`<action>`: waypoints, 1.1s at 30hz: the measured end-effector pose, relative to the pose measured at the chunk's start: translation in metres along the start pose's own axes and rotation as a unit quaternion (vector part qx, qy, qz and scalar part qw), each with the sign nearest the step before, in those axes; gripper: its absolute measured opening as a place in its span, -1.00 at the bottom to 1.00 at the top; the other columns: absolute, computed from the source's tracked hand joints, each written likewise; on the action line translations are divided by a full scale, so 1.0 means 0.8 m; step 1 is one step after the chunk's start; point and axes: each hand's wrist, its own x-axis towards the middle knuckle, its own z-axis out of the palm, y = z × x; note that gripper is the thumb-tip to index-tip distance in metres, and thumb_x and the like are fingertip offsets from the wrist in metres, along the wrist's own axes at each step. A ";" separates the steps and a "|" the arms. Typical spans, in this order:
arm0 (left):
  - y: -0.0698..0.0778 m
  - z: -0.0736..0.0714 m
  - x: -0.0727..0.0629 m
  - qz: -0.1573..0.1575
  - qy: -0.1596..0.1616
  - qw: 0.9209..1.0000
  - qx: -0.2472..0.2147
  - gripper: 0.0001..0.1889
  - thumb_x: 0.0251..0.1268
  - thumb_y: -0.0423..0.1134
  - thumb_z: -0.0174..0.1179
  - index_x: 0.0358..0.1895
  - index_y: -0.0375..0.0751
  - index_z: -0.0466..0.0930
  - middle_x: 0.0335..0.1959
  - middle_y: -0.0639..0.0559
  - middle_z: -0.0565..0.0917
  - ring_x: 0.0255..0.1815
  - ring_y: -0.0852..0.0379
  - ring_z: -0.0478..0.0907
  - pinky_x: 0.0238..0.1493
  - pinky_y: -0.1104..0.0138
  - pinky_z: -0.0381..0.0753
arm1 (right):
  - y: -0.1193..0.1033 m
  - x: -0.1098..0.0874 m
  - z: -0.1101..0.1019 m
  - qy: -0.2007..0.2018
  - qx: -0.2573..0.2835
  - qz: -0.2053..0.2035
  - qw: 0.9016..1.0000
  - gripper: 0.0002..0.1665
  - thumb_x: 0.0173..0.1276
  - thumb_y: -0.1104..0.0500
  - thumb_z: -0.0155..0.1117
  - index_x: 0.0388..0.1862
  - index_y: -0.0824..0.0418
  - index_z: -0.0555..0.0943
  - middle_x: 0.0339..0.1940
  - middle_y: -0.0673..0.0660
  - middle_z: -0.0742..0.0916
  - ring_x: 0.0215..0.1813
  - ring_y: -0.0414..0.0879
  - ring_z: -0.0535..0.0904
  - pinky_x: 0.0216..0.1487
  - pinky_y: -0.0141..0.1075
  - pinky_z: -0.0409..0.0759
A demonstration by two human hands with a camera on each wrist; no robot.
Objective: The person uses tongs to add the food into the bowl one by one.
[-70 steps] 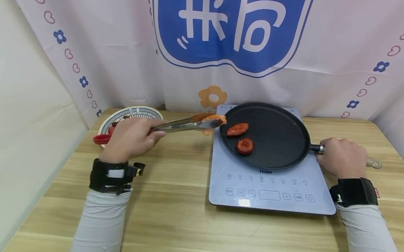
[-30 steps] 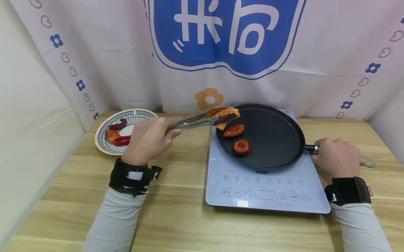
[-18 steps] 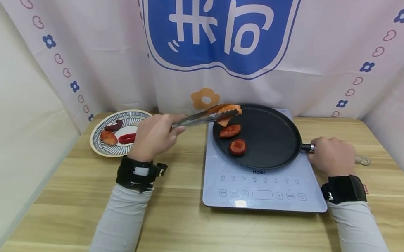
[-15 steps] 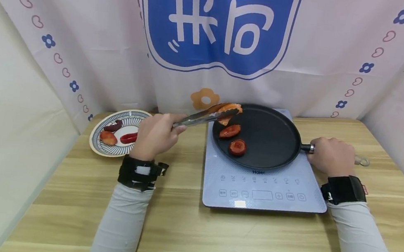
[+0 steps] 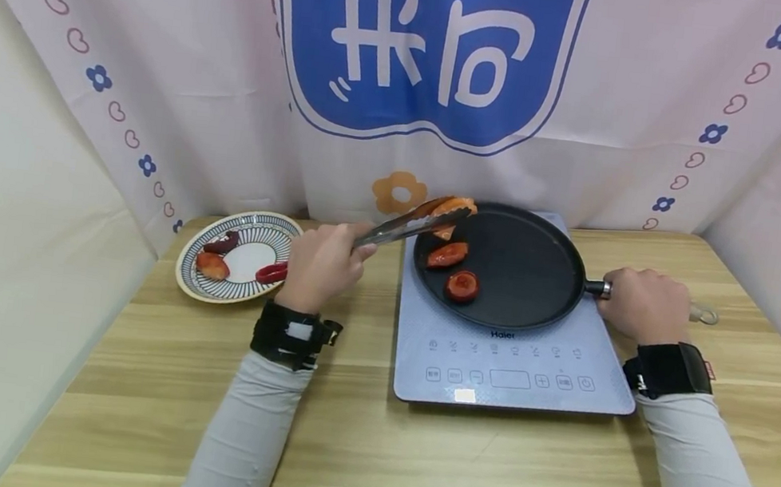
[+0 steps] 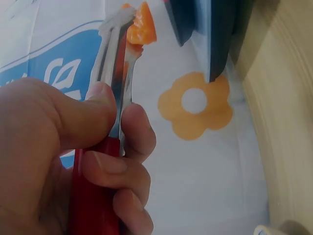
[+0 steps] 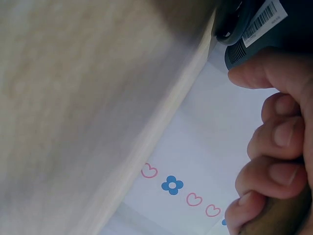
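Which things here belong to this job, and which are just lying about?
Likely in the job:
red-handled metal tongs, in the left hand
orange food piece they grip
round black pan, held by the right hand
two reddish food pieces in it
pale rectangular cooktop
blue-patterned white plate

Apparently just around:
white printed cloth backdrop
black wrist straps

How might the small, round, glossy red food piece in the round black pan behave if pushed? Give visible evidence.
The round red piece would probably slide rather than tip, since it sits low on the flat pan. Its shiny surface suggests slipperiness. Its round outline might let it roll on edge.
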 end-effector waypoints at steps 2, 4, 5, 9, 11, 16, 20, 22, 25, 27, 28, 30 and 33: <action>0.002 0.003 0.001 -0.004 -0.001 1.000 -0.005 -0.59 0.57 0.02 0.22 0.36 0.05 0.65 -0.12 -0.10 0.81 -0.47 -0.08 0.58 -0.47 0.18 0.40 | 0.000 0.000 0.000 0.000 0.000 0.000 1.000 -0.87 0.21 0.13 0.41 -0.41 0.18 0.70 -0.64 0.15 0.58 -0.55 0.15 0.47 -0.58 0.00 0.32; 0.004 0.007 0.001 -0.006 0.002 1.000 -0.007 -0.60 0.57 0.01 0.22 0.36 0.06 0.66 -0.09 -0.10 0.82 -0.44 -0.10 0.61 -0.47 0.15 0.42 | 0.000 0.000 0.001 0.004 -0.001 0.000 1.000 -0.87 0.20 0.14 0.40 -0.42 0.18 0.69 -0.64 0.16 0.58 -0.55 0.16 0.47 -0.59 0.00 0.32; 0.005 0.008 0.002 -0.006 0.004 1.000 -0.006 -0.60 0.57 0.01 0.22 0.36 0.07 0.66 -0.07 -0.10 0.82 -0.42 -0.11 0.62 -0.47 0.13 0.43 | 0.000 0.000 0.001 0.007 -0.002 -0.001 1.000 -0.88 0.19 0.14 0.40 -0.43 0.17 0.69 -0.65 0.15 0.58 -0.56 0.16 0.47 -0.59 0.00 0.32; 0.008 0.014 0.001 -0.002 0.012 1.000 0.003 -0.63 0.56 0.01 0.24 0.32 0.11 0.68 -0.15 -0.12 0.81 -0.39 -0.16 0.67 -0.47 0.06 0.48 | 0.000 0.000 0.002 0.012 -0.003 0.000 1.000 -0.88 0.18 0.14 0.40 -0.46 0.15 0.68 -0.65 0.15 0.58 -0.56 0.16 0.48 -0.60 0.01 0.32; 0.009 0.017 0.001 0.003 0.013 1.000 0.005 -0.63 0.56 0.00 0.24 0.32 0.12 0.68 -0.17 -0.14 0.81 -0.38 -0.18 0.69 -0.45 0.03 0.51 | 0.000 0.000 0.001 0.008 -0.003 0.001 1.000 -0.88 0.20 0.13 0.39 -0.45 0.16 0.68 -0.64 0.16 0.58 -0.56 0.16 0.48 -0.60 0.01 0.32; 0.012 0.023 0.002 0.002 0.019 1.000 0.012 -0.63 0.56 0.00 0.23 0.34 0.14 0.67 -0.15 -0.14 0.82 -0.37 -0.18 0.69 -0.46 0.04 0.51 | -0.001 0.000 0.000 -0.001 -0.003 0.004 1.000 -0.87 0.22 0.13 0.40 -0.41 0.18 0.70 -0.64 0.15 0.58 -0.55 0.15 0.46 -0.58 0.00 0.33; 0.016 0.028 0.002 -0.007 0.019 1.000 0.015 -0.62 0.56 0.02 0.24 0.34 0.17 0.66 -0.19 -0.11 0.81 -0.45 -0.13 0.64 -0.54 0.11 0.43 | -0.002 0.000 0.000 -0.002 -0.004 0.004 1.000 -0.87 0.22 0.14 0.40 -0.42 0.19 0.70 -0.65 0.14 0.57 -0.56 0.14 0.45 -0.58 0.00 0.33; 0.018 0.030 0.002 -0.010 0.017 1.000 0.016 -0.62 0.55 0.03 0.24 0.34 0.17 0.66 -0.21 -0.09 0.81 -0.47 -0.10 0.61 -0.56 0.15 0.38 | -0.002 0.000 0.000 -0.003 -0.004 0.003 1.000 -0.86 0.22 0.14 0.41 -0.43 0.18 0.69 -0.65 0.14 0.57 -0.56 0.14 0.45 -0.58 0.00 0.33; 0.021 0.034 0.002 -0.011 0.015 1.000 0.016 -0.61 0.54 0.03 0.26 0.34 0.14 0.66 -0.22 -0.08 0.81 -0.50 -0.06 0.58 -0.57 0.18 0.35 | -0.001 0.000 0.000 -0.006 -0.003 0.004 1.000 -0.86 0.23 0.14 0.40 -0.45 0.18 0.68 -0.65 0.15 0.57 -0.55 0.15 0.46 -0.58 0.00 0.33; 0.023 0.036 0.002 -0.012 0.013 1.000 0.015 -0.62 0.54 0.01 0.26 0.33 0.13 0.67 -0.23 -0.07 0.80 -0.52 -0.04 0.56 -0.57 0.20 0.33 | -0.001 0.000 0.000 -0.008 -0.004 0.005 1.000 -0.86 0.23 0.13 0.39 -0.44 0.18 0.68 -0.64 0.16 0.58 -0.55 0.16 0.47 -0.58 0.01 0.34; 0.025 0.037 0.002 -0.012 0.011 1.000 0.015 -0.62 0.54 0.00 0.27 0.33 0.12 0.67 -0.24 -0.07 0.80 -0.53 -0.04 0.56 -0.57 0.21 0.33 | -0.001 0.000 0.000 -0.009 -0.004 0.005 1.000 -0.86 0.23 0.13 0.39 -0.45 0.17 0.68 -0.64 0.16 0.58 -0.55 0.17 0.48 -0.58 0.01 0.34; 0.027 0.039 0.002 -0.014 0.008 1.000 0.014 -0.62 0.54 -0.01 0.27 0.33 0.11 0.67 -0.23 -0.07 0.81 -0.53 -0.03 0.55 -0.56 0.21 0.33 | 0.000 0.000 0.000 -0.010 -0.004 0.005 1.000 -0.86 0.23 0.13 0.39 -0.44 0.17 0.68 -0.64 0.16 0.58 -0.54 0.17 0.48 -0.58 0.02 0.34; 0.030 0.040 0.001 -0.019 0.000 1.000 0.013 -0.61 0.55 0.00 0.25 0.34 0.13 0.66 -0.19 -0.06 0.82 -0.52 -0.03 0.55 -0.53 0.20 0.34 | 0.000 0.001 0.000 -0.007 -0.003 0.002 1.000 -0.86 0.23 0.13 0.38 -0.44 0.17 0.68 -0.64 0.17 0.58 -0.55 0.18 0.49 -0.58 0.03 0.34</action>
